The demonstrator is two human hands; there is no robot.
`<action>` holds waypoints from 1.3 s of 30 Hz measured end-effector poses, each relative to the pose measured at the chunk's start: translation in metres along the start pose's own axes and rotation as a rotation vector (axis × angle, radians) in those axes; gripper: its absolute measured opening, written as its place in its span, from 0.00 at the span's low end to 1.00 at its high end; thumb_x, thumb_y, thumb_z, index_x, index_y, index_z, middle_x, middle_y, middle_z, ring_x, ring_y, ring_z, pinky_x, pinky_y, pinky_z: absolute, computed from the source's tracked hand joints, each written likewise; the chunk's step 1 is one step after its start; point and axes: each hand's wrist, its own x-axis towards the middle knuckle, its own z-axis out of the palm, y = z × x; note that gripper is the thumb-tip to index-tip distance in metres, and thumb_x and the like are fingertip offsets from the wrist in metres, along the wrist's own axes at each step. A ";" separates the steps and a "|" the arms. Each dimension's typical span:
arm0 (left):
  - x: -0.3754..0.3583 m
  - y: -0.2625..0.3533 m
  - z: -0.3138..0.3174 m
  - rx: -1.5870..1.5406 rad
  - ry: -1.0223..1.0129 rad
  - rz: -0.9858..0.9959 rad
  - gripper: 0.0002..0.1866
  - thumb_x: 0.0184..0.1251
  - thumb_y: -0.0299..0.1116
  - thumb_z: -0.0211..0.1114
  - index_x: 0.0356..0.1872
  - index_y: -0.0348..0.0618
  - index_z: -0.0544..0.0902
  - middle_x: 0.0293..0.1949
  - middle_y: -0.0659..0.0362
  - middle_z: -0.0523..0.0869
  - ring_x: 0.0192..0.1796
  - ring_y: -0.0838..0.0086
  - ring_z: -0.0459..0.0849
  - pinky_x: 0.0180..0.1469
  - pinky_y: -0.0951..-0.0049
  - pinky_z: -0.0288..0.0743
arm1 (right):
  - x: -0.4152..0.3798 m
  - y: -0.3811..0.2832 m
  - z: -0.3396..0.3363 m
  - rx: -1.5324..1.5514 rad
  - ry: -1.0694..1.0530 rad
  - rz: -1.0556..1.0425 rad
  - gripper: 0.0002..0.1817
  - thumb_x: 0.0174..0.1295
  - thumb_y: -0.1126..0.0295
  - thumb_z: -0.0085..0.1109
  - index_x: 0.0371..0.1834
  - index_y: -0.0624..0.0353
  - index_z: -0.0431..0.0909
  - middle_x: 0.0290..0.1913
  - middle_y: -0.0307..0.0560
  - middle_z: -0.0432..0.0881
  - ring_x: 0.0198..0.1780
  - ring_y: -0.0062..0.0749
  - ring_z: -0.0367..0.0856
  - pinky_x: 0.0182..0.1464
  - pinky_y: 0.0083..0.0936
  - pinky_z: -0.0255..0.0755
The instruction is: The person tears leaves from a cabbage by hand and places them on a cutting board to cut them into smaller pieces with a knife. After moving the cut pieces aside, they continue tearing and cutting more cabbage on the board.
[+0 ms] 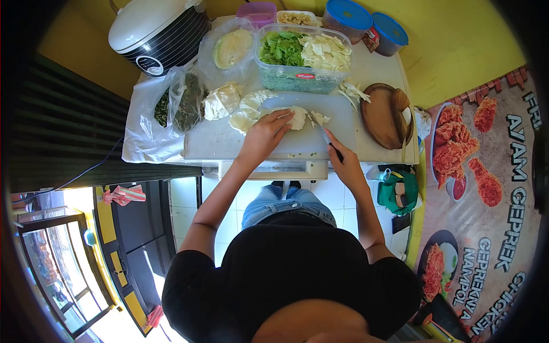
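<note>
My left hand [267, 132] presses down on a piece of pale cabbage [297, 118], its fingers stretched close together over the left side. My right hand [346, 166] is closed around the dark handle of a knife [322, 129]. The blade points up and left, beside the right end of the cabbage. Under them is a pale cutting board [340, 132]. A small cut bit of cabbage [321, 118] rests just right of the blade. Loose cabbage leaves [243, 122] lie left of my left hand, and a larger cabbage chunk [222, 101] sits farther left.
Behind the board stands a clear container [303, 83] with green leaves and sliced cabbage. A bagged half cabbage [233, 49], a plastic bag of greens [182, 106] and a rice cooker [160, 35] are left. At right are a wooden plate [377, 117] and blue-lidded tubs [349, 14].
</note>
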 end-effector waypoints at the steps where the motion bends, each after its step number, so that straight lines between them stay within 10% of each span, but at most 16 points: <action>1: 0.001 -0.001 0.001 0.041 -0.010 0.000 0.15 0.65 0.32 0.63 0.52 0.46 0.83 0.51 0.57 0.84 0.47 0.59 0.84 0.48 0.64 0.79 | 0.000 0.002 0.000 0.007 0.011 -0.007 0.24 0.71 0.71 0.50 0.70 0.44 0.68 0.24 0.45 0.68 0.28 0.22 0.62 0.36 0.19 0.66; 17: -0.005 0.012 0.018 -0.048 0.128 -0.356 0.14 0.61 0.36 0.68 0.48 0.47 0.86 0.45 0.58 0.88 0.37 0.66 0.88 0.37 0.72 0.80 | -0.003 -0.001 0.011 0.218 0.026 0.033 0.24 0.74 0.70 0.46 0.73 0.47 0.64 0.26 0.37 0.73 0.27 0.16 0.66 0.34 0.15 0.66; 39: -0.005 0.025 0.027 0.145 0.202 -0.150 0.20 0.56 0.43 0.72 0.45 0.42 0.82 0.43 0.58 0.82 0.43 0.61 0.83 0.41 0.65 0.79 | -0.002 -0.016 0.025 0.204 -0.014 -0.026 0.26 0.76 0.68 0.42 0.76 0.44 0.58 0.23 0.33 0.64 0.23 0.15 0.61 0.27 0.16 0.60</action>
